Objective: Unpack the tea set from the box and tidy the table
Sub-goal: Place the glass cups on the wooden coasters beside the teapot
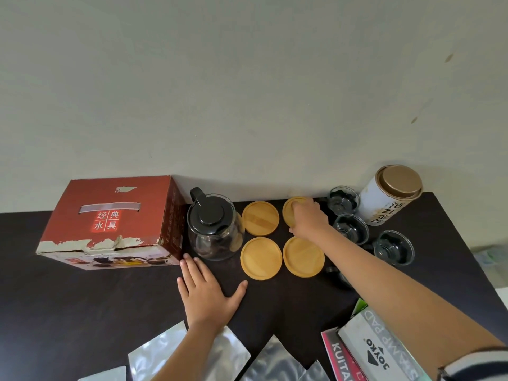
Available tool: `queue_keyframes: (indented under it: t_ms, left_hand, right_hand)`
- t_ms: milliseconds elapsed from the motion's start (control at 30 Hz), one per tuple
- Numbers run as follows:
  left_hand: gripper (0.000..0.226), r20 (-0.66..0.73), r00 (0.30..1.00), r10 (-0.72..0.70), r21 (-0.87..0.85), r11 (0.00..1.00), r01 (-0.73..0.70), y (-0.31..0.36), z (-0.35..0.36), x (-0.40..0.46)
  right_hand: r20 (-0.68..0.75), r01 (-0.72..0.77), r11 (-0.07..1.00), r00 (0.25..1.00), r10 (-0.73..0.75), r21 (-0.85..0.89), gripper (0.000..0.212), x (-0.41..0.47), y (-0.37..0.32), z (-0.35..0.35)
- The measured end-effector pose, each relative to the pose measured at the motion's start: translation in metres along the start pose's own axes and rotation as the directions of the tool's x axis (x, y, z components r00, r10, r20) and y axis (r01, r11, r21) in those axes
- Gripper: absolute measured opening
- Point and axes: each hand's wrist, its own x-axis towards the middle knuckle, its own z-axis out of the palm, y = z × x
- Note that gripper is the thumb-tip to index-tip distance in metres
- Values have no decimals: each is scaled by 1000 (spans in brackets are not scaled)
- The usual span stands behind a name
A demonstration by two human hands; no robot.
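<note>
The red tea set box stands closed at the back left of the dark table. Right of it is a glass teapot with a black lid. Several round wooden coasters lie in a square: back left, front left, front right. My right hand rests on the back right coaster, fingers curled over it. My left hand lies flat on the table, fingers spread, just in front of the box corner. Three glass cups stand to the right.
A white tea canister with a gold lid stands at the back right corner. Silver foil pouches lie along the near edge. A stamp pad box and a pink book sit at the front right. A wall runs behind the table.
</note>
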Motion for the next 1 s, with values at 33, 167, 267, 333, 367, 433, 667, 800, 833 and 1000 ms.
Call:
queue_keyframes:
  t_ms: [33, 167, 267, 333, 367, 433, 667, 800, 833, 1000]
  left_hand:
    - [125, 0, 1000, 0, 4, 1000, 0, 0, 0, 0]
    - [125, 1, 1000, -2, 10, 1000, 2, 0, 0, 0]
    - [124, -1, 1000, -2, 8, 1000, 2, 0, 0, 0]
    - [125, -1, 1000, -4, 3, 1000, 4, 0, 0, 0]
    - [125, 0, 1000, -4, 3, 1000, 4, 0, 0, 0]
    - [125, -2, 1000, -1, 0, 1000, 1, 0, 0, 0]
    - [125, 5, 1000, -8, 5, 1000, 8, -1, -1, 0]
    - [126, 3, 1000, -8, 3, 1000, 8, -1, -1, 0]
    - [125, 1, 1000, -7, 4, 1000, 7, -1, 0, 0]
    - [124, -3, 1000, -4, 8, 1000, 4, -2, 0, 1]
  right_hand:
    - [5, 1, 1000, 1000, -2, 18, 58, 0, 1, 0]
    - [-42, 35, 997, 999, -32, 75, 53, -4, 7, -7]
    - [-213, 28, 998, 977, -15, 56, 41, -7, 22, -29]
    - [-273, -68, 996, 959, 81, 56, 38, -5, 38, -48]
    - [-257, -124, 990, 956, 138, 69, 40, -3, 46, -55]
    - [-158, -213, 973, 961, 225, 93, 48, 1, 60, -63]
    - [-14, -240, 970, 970, 241, 41, 51, 3, 73, -64]
    - [-25, -213, 975, 976, 215, 67, 34, 3, 73, -64]
    - [-44, -208, 975, 976, 212, 73, 33, 3, 73, -64]
    - [-182, -184, 982, 965, 189, 48, 43, -4, 66, -66]
